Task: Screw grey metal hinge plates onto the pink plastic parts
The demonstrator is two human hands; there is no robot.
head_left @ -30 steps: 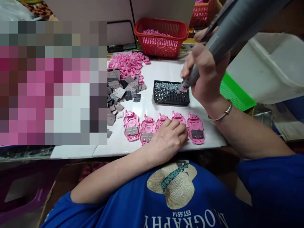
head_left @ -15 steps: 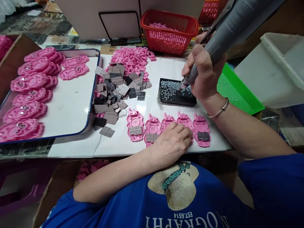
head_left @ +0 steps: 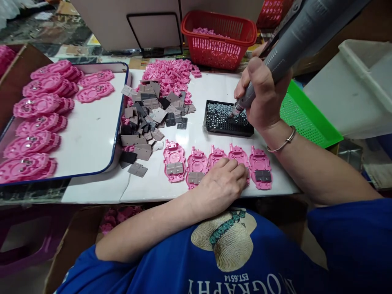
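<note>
Right of centre, the right hand grips a gray power tool, its tip at a black tray of screws — lower centre, the left hand lies over a row of pink casings. A red basket stands at top centre.

Screwdriver tip farther left in screw tray

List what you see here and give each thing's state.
Left hand: bent, over the pink casings
Right hand: gripping the driver
Driver: tilted, tip at the screw tray
Screw tray: partly filled
Pink casings: lying in a row
Red basket: upright, holding pink pieces
Gray plates: loosely heaped
</note>
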